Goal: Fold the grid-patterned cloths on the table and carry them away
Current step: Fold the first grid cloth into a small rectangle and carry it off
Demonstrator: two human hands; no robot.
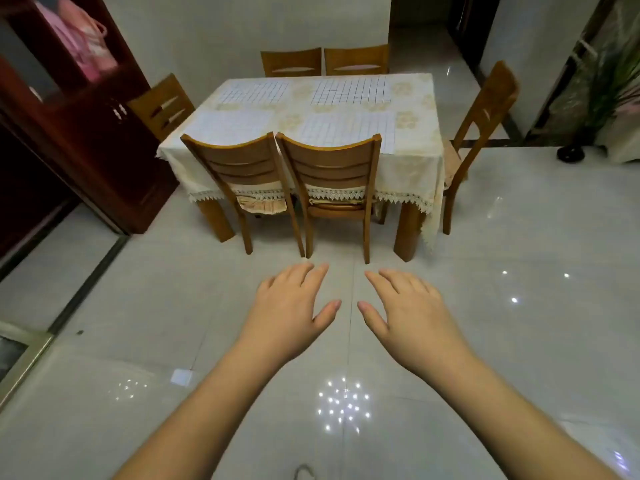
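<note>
floor (519, 341): pale glossy tile with light reflections, filling the ground on the camera side of the table.

table (412, 174): wooden legs, covered by a cream lace-edged tablecloth (298, 109) hanging over its sides. this is the reference landmark.

cabinet (86, 140): dark red wood, standing left of the table against the wall.

chairs: two wooden chairs pushed in at the table's near side, one left (242, 168) and one right (332, 164); two more at the far side (325, 60); one at the left end (162, 105); one at the right end (481, 119).

grid-patterned cloths: four lie flat and unfolded on the table top, apart from each other. far left (258, 91), far right (349, 90), near left (228, 124), near right (349, 131); the near right cloth is partly hidden behind the chair back.

left hand (294, 306): held out over the floor, well short of the table, palm down, fingers spread loosely, holding nothing.

right hand (408, 306): just beside the left hand, same pose, fingers spread, empty. thumbs point toward each other without touching.
</note>
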